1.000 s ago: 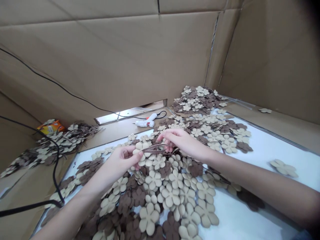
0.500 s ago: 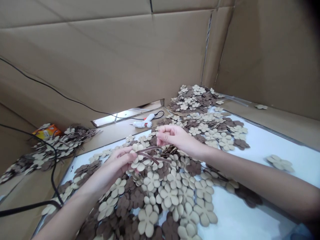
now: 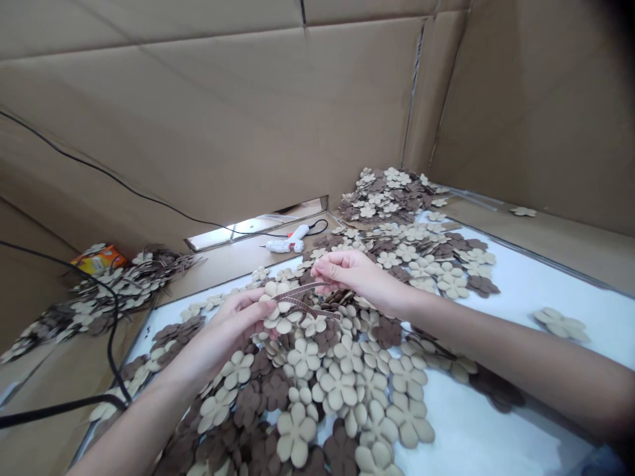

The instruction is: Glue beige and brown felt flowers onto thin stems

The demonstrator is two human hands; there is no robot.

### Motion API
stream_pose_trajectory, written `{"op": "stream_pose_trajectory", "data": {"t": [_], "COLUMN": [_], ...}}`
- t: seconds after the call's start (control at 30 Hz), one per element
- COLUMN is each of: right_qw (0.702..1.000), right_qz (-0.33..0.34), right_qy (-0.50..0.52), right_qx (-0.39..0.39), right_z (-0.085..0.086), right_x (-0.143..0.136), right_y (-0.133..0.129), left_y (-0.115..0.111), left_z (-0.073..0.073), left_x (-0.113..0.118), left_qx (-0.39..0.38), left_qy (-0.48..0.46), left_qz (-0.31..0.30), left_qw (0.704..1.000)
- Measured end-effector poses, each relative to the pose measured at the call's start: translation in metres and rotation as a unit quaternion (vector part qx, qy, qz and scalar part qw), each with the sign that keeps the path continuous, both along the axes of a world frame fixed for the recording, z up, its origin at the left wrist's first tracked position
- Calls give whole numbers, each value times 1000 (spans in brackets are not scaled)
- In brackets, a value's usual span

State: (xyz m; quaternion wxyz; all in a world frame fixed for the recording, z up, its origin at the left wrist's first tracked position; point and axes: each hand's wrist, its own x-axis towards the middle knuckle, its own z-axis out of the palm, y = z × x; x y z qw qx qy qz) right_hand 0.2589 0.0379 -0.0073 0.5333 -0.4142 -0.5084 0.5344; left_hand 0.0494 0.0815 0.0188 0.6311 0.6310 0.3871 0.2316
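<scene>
Between thumb and fingers, my left hand point(image 3: 243, 316) grips a beige fabric flower point(image 3: 278, 305) with a brown patterned ribbon point(image 3: 302, 305) lying across it in two strands. My right hand point(image 3: 342, 270) is pinched at the far end of the upper strand, just right of the flower. Below both hands spreads a heap of loose beige and brown flowers point(image 3: 337, 385) on the white surface point(image 3: 456, 423).
A white glue gun point(image 3: 286, 243) lies behind my hands, its black cord running left. Another flower pile point(image 3: 387, 197) stands at the back. At left are ribboned flowers point(image 3: 133, 285), an orange packet point(image 3: 102, 259) and black cables point(image 3: 115, 324). Cardboard walls point(image 3: 223, 119) enclose the area.
The upper ribbon strand now stretches up to my right hand's fingertips, and the lower strand has shifted slightly. My left hand still grips the flower.
</scene>
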Motion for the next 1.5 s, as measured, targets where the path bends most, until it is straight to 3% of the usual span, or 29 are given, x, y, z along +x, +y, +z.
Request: {"op": "stream_pose_trajectory", "data": {"t": [0.2, 0.83, 1.2, 1.5], "right_qw": [1000, 999, 999, 998], "right_qz": [-4, -1, 14, -24], "right_qy": [4, 12, 25, -53], "right_qx": [-21, -30, -24, -9], "right_z": [0, -1, -11, -5], "right_x": [0, 0, 0, -2], "right_y": [0, -1, 1, -1], "left_y": [3, 5, 6, 6], "left_z": [-1, -2, -2, -1], "left_x": [0, -2, -1, -4], "left_qx": [37, 15, 20, 41], "left_qy": [30, 10, 19, 38], "left_qz": [7, 15, 7, -27], "left_qw": [999, 1000, 1000, 998]}}
